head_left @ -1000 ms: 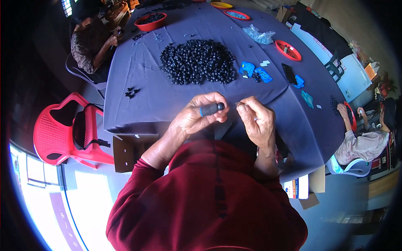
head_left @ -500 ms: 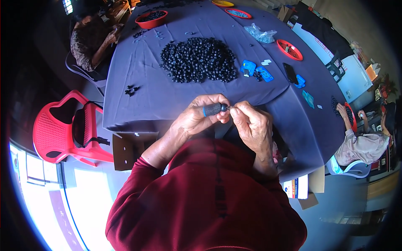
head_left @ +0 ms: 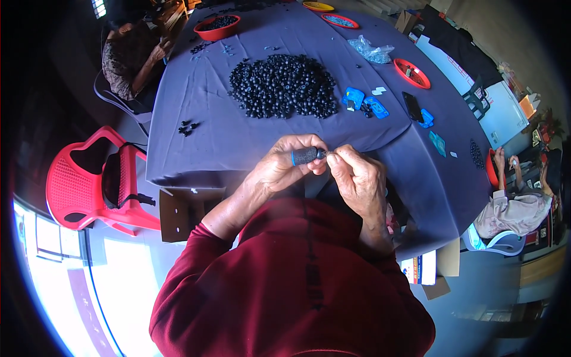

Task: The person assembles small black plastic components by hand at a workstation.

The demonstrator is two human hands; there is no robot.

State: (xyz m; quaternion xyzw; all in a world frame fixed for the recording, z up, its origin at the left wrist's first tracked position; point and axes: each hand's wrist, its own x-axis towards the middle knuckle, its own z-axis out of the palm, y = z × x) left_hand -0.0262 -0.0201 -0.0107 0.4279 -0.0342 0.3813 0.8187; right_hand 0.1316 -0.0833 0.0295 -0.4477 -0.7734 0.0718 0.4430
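My left hand [head_left: 275, 168], a dark finger sleeve [head_left: 304, 156] with a blue edge on one finger, pinches a small round black bead-like piece [head_left: 321, 153] above the table's near edge. Close against it on the right, my right hand [head_left: 360, 178] has thumb and forefinger pressed together at the piece. Whatever those fingertips grip is too small to make out. Beyond both hands, a large heap of similar black pieces [head_left: 282, 86] lies on the grey-draped table [head_left: 202, 137].
Blue plastic cases [head_left: 376, 108], a phone [head_left: 411, 106], a red bowl [head_left: 411, 74] and a bag of small clear pieces [head_left: 372, 50] lie to the right. A red chair [head_left: 77, 178] stands left. Co-workers sit at the far left and right.
My hands stay nearly in place, still meeting at the black piece. At the right, the co-worker's hand has drawn back from the small black pile toward the red bowl.
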